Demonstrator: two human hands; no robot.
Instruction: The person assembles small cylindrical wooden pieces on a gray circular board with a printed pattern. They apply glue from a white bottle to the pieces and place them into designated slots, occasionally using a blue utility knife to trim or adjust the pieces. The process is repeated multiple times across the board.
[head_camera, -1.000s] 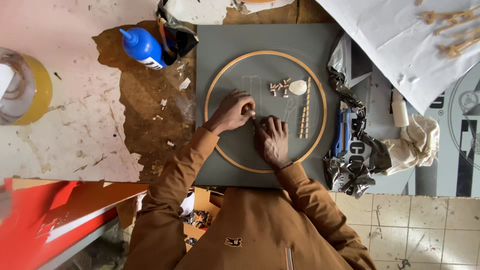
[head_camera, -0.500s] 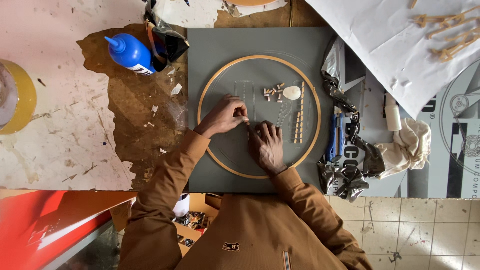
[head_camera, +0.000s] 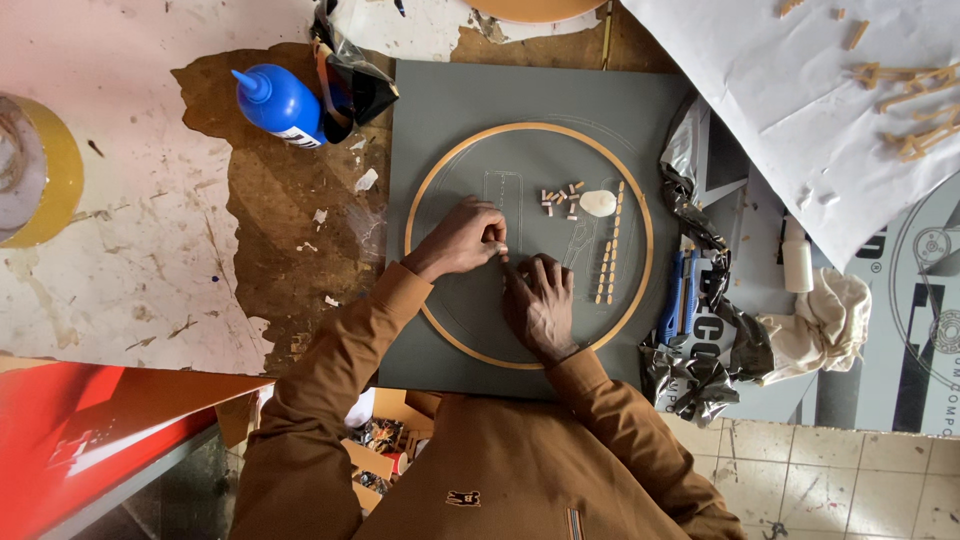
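Small item pinched at left hand (head_camera: 462, 238) fingertips too small to identify. Right hand (head_camera: 541, 305) covers board beneath. Yellow container (head_camera: 40, 170) cut by left edge.

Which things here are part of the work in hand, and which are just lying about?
In use: left hand, right hand, wooden hoop, grey board, small wooden pieces, row of wooden bits.
Lying about: blue glue bottle, blue utility knife, cloth.
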